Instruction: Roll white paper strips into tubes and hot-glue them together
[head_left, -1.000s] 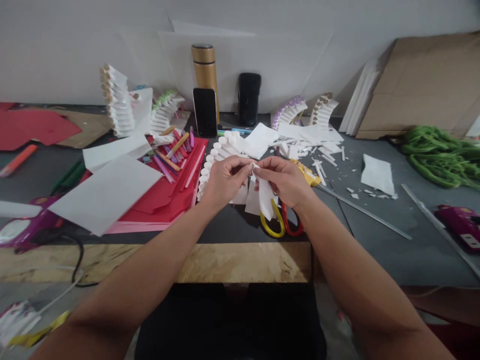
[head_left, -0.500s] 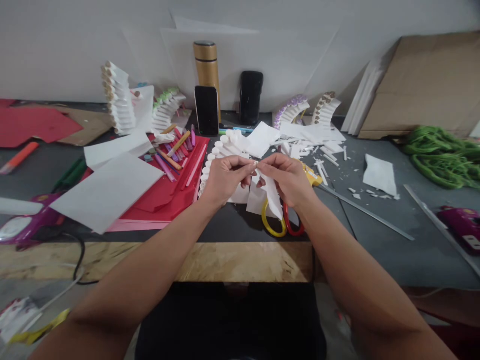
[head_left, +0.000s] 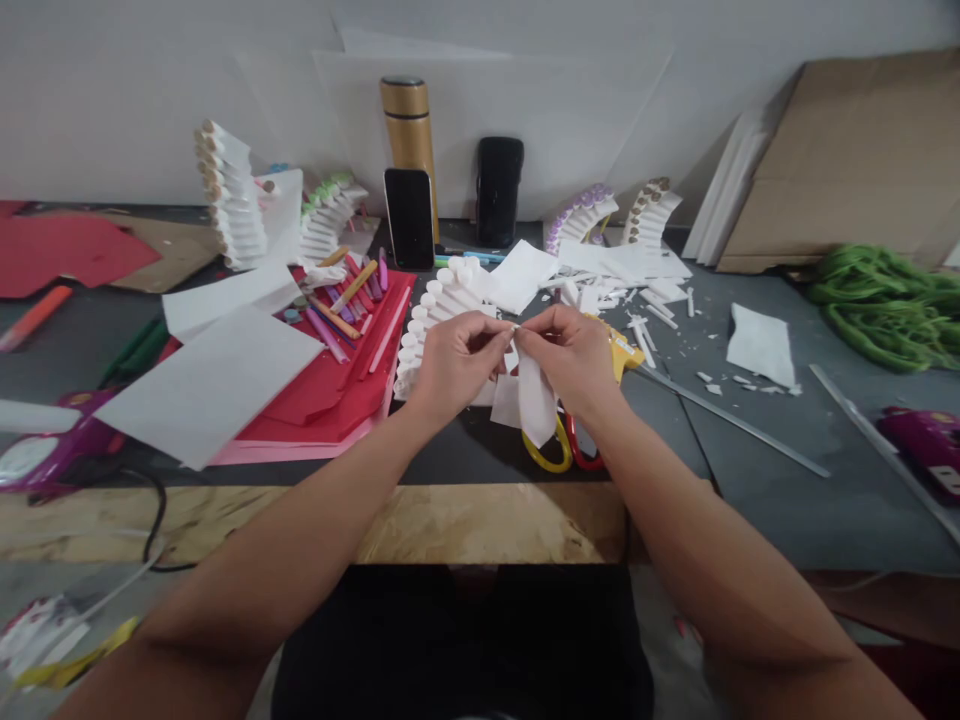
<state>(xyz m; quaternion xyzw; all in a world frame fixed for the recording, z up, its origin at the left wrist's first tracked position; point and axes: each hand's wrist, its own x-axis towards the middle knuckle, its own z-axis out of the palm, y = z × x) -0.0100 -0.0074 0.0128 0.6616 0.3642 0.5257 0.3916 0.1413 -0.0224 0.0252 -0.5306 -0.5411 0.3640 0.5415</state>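
Note:
A strip of white paper (head_left: 537,400) hangs down between my hands. Its upper end is pinched by my left hand (head_left: 459,362) and my right hand (head_left: 574,358), whose fingertips meet there. The small edge under the fingertips is mostly hidden. Below the strip, scissors with one yellow and one red handle loop (head_left: 553,458) lie on the table, partly covered. Just behind my left hand stands a curved row of white paper rolls (head_left: 420,318). A yellow-handled tool with a long thin metal blade (head_left: 739,420) lies right of my right hand.
Red paper sheets (head_left: 315,405) with coloured paper rolls lie to the left, beside a white sheet (head_left: 214,385) and a purple glue gun (head_left: 71,445). Two phones (head_left: 409,218) and a gold bottle (head_left: 406,125) stand at the back. Green yarn (head_left: 885,305) and cardboard (head_left: 847,165) are on the right.
The paper strip has turned and now hangs straighter, its broad face showing. Both hands stay together at nearly the same spot, and the view has shifted slightly.

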